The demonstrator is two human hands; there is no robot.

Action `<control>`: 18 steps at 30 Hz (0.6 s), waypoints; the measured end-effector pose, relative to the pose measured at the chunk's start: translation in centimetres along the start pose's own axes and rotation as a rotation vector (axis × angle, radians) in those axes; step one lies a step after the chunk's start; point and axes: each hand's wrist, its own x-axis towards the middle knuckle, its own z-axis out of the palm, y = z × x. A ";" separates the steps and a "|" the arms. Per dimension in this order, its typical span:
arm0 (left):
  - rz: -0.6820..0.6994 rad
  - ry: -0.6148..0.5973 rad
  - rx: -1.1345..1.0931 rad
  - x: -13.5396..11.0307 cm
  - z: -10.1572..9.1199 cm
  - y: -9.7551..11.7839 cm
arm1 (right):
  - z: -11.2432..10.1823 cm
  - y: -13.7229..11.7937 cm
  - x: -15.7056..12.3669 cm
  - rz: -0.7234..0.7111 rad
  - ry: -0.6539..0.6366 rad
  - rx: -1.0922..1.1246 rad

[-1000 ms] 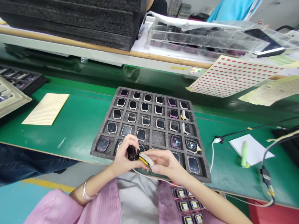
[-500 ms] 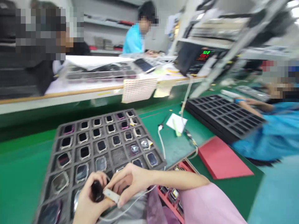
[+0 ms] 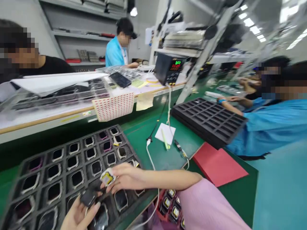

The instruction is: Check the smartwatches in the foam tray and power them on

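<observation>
My right hand (image 3: 126,177) pinches a white smartwatch body (image 3: 107,177), its back with a yellow patch showing, just above the black foam tray (image 3: 16,169). My left hand (image 3: 78,215) at the bottom edge holds a small black connector block (image 3: 88,197) with a white cable (image 3: 153,179) trailing from it. The tray's pockets hold several watch bodies, white and pink, screens up.
An empty black foam tray (image 3: 208,119) and a red sheet (image 3: 219,166) lie to the right on the green bench. A red bin of watch bodies (image 3: 171,204) sits by my lap. Co-workers in blue sit at right and behind; a power supply (image 3: 168,68) stands on the shelf.
My head has kept turning right and up. The watch body has come apart from the black connector: my right hand now lifts it over the tray, my left keeps the connector.
</observation>
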 end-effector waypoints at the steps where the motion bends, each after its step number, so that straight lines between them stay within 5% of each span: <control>1: -0.039 -0.044 -0.027 -0.2 -0.2 0.3 | 0.2 -0.6 0.0 -0.038 0.016 -0.103; 5: -0.115 -0.239 -0.098 -0.2 -0.7 1.6 | 1.2 -2.1 1.2 -0.310 0.001 -0.835; 9: -0.089 -0.285 -0.234 0.7 -1.2 2.2 | 2.1 -1.8 2.8 -0.574 -0.235 -1.436; 18: -0.014 -0.409 -0.274 0.4 -2.3 1.8 | 4.3 0.1 2.8 -0.560 -0.180 -1.848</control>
